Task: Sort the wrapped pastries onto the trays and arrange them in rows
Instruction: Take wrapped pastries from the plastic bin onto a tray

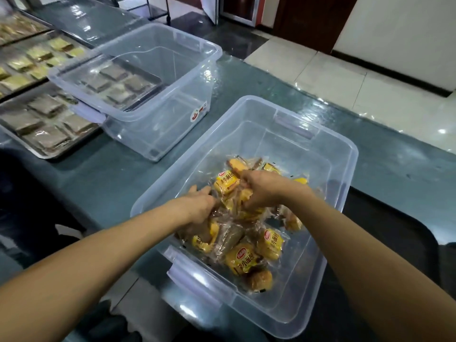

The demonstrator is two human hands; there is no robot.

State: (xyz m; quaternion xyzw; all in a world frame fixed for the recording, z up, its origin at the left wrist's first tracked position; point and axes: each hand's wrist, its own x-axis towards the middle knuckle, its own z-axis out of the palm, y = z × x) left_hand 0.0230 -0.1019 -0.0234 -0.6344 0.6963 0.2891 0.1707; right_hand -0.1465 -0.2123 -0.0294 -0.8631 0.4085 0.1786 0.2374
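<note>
Our fingers (243, 177) on the right hand (261, 190) were curled round a clutch of wrapped pastries (243, 243) at the top of the heap, while the left hand (199, 206) reached flatter into the heap's near-left side, its fingertips buried under wrappers, so we could not tell whether they had closed on anything. Both hands were down inside the near clear bin (320, 154), the pastries lying directly beneath and just ahead of them in a loose jumble with no common axis. The trays (49, 154) lay well apart to the far left, so we judged the left hand the nearer for carrying across. The second clear bin (197, 77), between us and the trays, looked empty. The nearest tray held brown wrapped pieces in rows; the trays behind it held yellow ones. All stood on the dark surface (103, 183).
</note>
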